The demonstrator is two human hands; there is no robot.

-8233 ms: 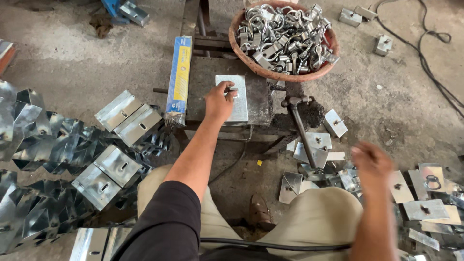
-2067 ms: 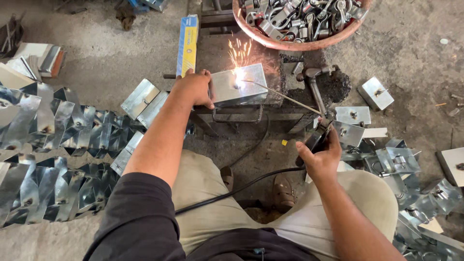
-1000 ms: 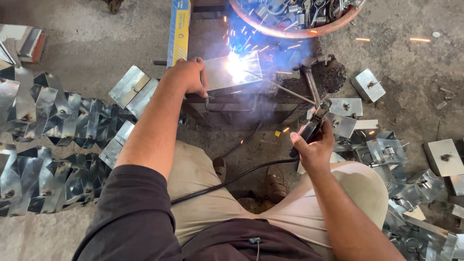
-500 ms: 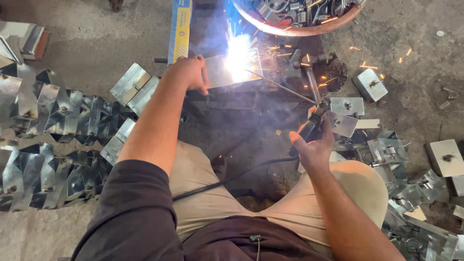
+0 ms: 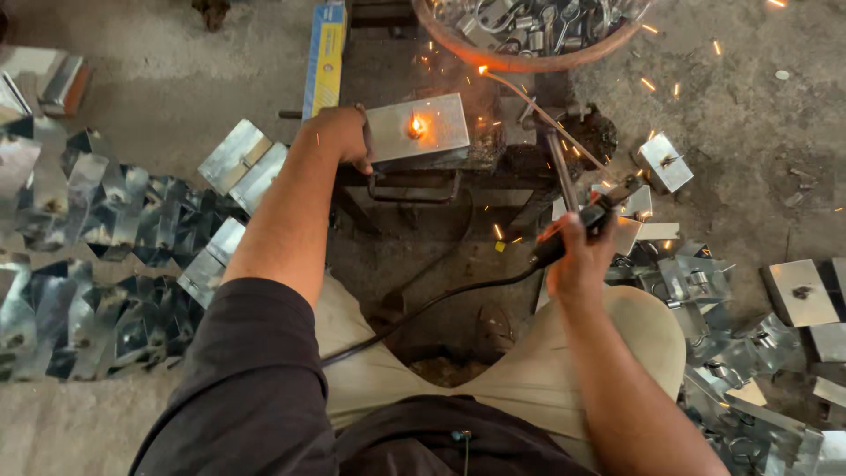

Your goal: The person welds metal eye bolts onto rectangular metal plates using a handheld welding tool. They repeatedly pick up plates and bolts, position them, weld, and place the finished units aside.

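Galvanised plate, pinned on the stand by the left hand, now shows only an orange glow, the arc gone, as the right hand, fisted round the electrode holder, has drawn the rod clear beyond it.

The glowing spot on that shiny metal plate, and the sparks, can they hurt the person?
Probably, yes. The bare left hand holds the shiny rectangular metal plate close to the glowing orange weld spot, so it could get burnt. Orange sparks fly about and might land on bare arms or the beige trousers. The black cable from the electrode holder in the right hand crosses the lap and could snag.
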